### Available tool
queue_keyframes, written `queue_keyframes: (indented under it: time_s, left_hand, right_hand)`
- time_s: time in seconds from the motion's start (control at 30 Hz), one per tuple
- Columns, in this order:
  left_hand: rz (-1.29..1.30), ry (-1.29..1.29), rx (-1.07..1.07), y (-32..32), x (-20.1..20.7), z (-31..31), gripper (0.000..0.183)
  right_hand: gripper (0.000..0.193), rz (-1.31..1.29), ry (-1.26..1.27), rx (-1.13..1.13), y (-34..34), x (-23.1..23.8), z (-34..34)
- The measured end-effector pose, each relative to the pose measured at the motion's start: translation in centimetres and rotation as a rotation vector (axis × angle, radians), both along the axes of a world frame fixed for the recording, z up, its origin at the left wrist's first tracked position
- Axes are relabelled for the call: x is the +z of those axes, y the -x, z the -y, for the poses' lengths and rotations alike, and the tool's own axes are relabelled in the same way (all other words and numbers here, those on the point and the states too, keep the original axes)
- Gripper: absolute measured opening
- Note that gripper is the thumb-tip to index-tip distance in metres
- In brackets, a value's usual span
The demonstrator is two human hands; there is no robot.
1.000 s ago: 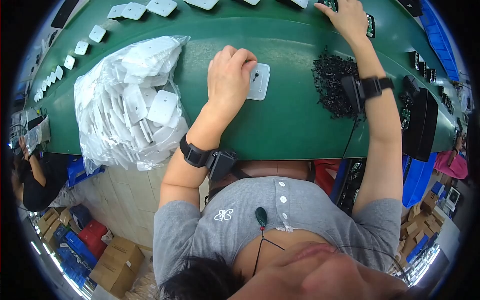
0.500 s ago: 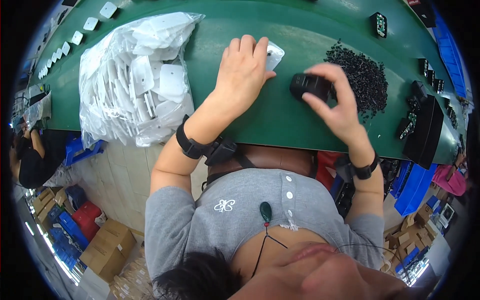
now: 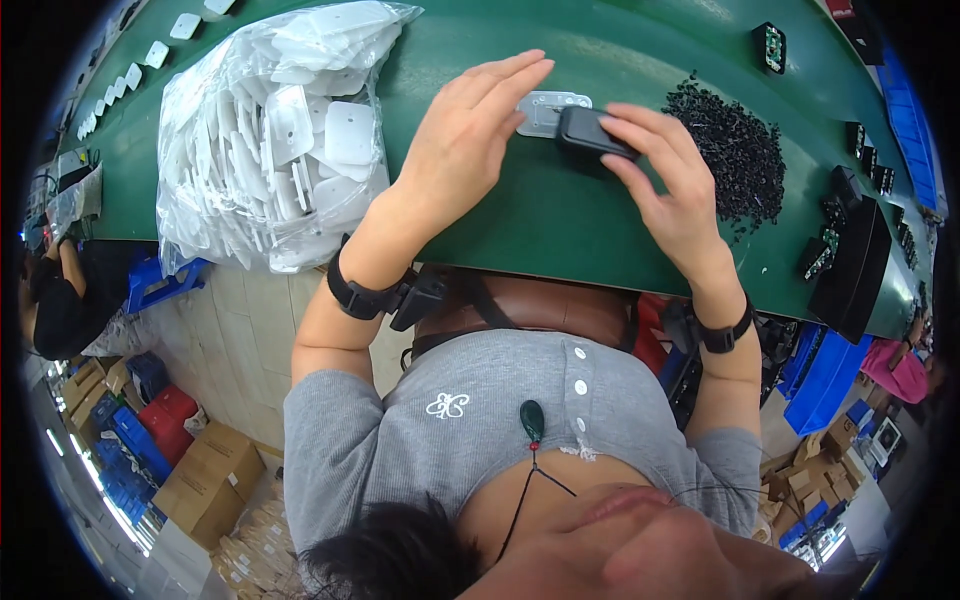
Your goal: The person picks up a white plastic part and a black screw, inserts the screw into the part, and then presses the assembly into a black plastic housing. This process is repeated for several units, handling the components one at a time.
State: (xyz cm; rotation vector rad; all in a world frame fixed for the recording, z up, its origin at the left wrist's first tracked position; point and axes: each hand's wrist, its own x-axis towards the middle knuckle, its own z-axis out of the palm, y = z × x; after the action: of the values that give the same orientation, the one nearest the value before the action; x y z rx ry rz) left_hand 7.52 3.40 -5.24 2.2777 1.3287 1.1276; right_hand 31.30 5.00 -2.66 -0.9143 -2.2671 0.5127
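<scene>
A small black plastic housing (image 3: 588, 133) is in my right hand (image 3: 672, 170), gripped between thumb and fingers at its right end. Its left side overlaps a translucent white plate (image 3: 538, 116) on the green table; whether the two touch I cannot tell. My left hand (image 3: 462, 135) hovers just left of the plate, its fingers stretched out and holding nothing. To the right of my right hand spreads a pile of small black parts (image 3: 735, 155).
A clear bag (image 3: 270, 140) full of white plates lies at the left of the green table (image 3: 480, 220). White plates (image 3: 158, 54) run in a row at the far left. Black housings with circuit boards (image 3: 770, 48) and a black tray (image 3: 855, 265) stand on the right.
My right hand has brought the black housing leftward and turned it, so it now overlaps the plate. My left hand has let go of the plate, which now lies flatter.
</scene>
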Motion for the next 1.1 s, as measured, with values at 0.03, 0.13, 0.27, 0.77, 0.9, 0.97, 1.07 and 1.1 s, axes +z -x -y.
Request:
queue_keyframes:
  time_s: [0.03,0.13,0.27,0.77,0.9,0.97,1.07,1.1]
  left_hand:
    - [0.002,0.019,0.001,0.4,0.2,0.3,0.052]
    - [0.001,0.060,0.000,0.8,-0.2,0.9,0.049]
    - [-0.105,0.058,-0.027,1.2,-1.6,1.2,0.050]
    - [-0.307,-0.083,0.084,-0.9,-1.4,2.1,0.046]
    - [-0.271,-0.099,0.199,-2.1,-1.9,0.1,0.036]
    - [-0.153,-0.072,0.195,-1.2,-2.0,-0.2,0.034]
    - [0.176,0.267,0.165,-0.7,-0.9,-0.1,0.033]
    - [0.387,0.577,0.143,-0.6,-0.5,-0.1,0.033]
  right_hand:
    - [0.036,-0.007,-0.008,0.031,0.9,0.1,-0.6]
    - [0.036,0.009,-0.019,0.092,2.6,-0.8,-1.9]
    - [0.035,0.046,-0.004,0.125,3.0,-1.6,-2.6]
    - [0.039,0.059,0.080,0.169,2.1,-1.9,-3.7]
    - [0.045,-0.127,0.662,0.017,2.2,-1.1,-4.7]
    - [0.049,-0.315,0.809,0.058,2.4,-1.1,-4.8]
    - [0.056,-0.543,0.972,0.093,3.1,-0.9,-3.4]
    - [0.055,-0.585,0.973,0.064,3.4,-1.4,-3.2]
